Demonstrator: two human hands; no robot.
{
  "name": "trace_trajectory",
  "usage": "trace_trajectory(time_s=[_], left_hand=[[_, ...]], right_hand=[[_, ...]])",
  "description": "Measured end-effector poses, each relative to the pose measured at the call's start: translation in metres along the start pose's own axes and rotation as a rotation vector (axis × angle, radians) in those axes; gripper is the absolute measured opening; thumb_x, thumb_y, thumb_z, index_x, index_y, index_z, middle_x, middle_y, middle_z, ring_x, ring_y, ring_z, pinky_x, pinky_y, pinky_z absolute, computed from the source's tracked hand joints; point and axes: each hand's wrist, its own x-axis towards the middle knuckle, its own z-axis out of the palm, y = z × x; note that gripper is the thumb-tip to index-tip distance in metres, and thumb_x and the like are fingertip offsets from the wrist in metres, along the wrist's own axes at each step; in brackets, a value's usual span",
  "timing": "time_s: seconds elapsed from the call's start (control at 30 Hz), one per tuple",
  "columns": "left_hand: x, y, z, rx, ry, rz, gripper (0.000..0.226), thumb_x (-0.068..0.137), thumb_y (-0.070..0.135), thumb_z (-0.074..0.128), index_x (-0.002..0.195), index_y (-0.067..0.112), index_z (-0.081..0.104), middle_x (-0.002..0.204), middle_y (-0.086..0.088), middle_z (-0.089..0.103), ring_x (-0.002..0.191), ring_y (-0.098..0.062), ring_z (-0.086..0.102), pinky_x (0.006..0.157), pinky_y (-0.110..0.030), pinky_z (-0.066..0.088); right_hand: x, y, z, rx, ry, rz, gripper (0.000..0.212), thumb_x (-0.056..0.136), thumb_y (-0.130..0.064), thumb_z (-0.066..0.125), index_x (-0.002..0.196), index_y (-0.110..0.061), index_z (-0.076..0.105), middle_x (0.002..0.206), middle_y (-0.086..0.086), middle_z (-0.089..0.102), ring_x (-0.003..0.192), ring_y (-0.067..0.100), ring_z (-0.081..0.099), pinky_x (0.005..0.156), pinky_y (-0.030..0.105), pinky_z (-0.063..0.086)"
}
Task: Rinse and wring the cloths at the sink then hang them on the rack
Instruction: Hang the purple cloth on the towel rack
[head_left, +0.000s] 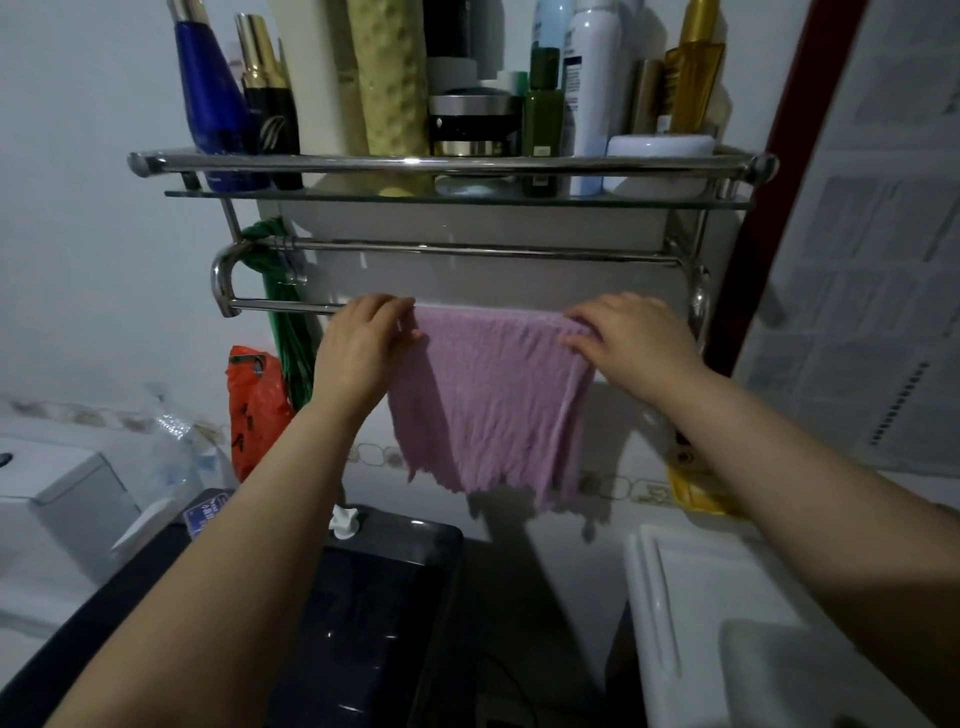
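Pink cloth (493, 400) draped over the lowest front bar (280, 306) of a wall-mounted chrome rack (447, 162), hanging down in crinkled folds with a ragged lower hem. Left hand (363, 343) pinching the cloth's upper left corner at the bar, fingers curled round the edge. Right hand (631, 338) lying on the upper right corner, fingers fairly straight and pressing the fabric flat against the bar rather than clutching it. Long axis of the cloth's top edge running left to right along the bar, directly between the two hands, each equally near its own corner. Judged as the spreading step of hanging, with the cloth already over the rail.

Bare bar showing to the left of the left hand; to the right, only a short stretch before the rack's curved end bracket, so more room leftward. Above, a second rail and a glass shelf (457, 195) crowded with bottles (218, 98) and jars. Green strap (283, 312) and orange bag (254, 405) hanging at left. White sink (675, 597) edge at lower right, dark appliance (384, 597) below.
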Motion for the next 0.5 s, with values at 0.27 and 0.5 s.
trace_trajectory(time_s=[0.27,0.5], left_hand=[[-0.013,-0.033,-0.013,0.086,-0.016,-0.162,0.038,0.098,0.020,0.046,0.136,0.015,0.048,0.139,-0.009,0.050,0.131,-0.029,0.042,0.111,-0.044,0.027],[-0.008,-0.066,-0.021,0.246,-0.106,-0.303,0.042,0.098,0.018,0.040,0.139,0.011,0.043,0.147,-0.013,0.041,0.140,-0.033,0.030,0.115,-0.048,0.018]], right_hand=[[-0.011,0.016,-0.003,0.015,0.124,0.132,0.024,0.091,-0.026,0.057,0.108,-0.014,0.068,0.105,0.011,0.068,0.099,0.032,0.058,0.082,0.039,0.044],[0.018,-0.037,0.010,0.084,0.122,0.048,0.026,0.092,-0.026,0.050,0.112,-0.016,0.064,0.112,0.009,0.063,0.107,0.031,0.053,0.087,0.038,0.041]])
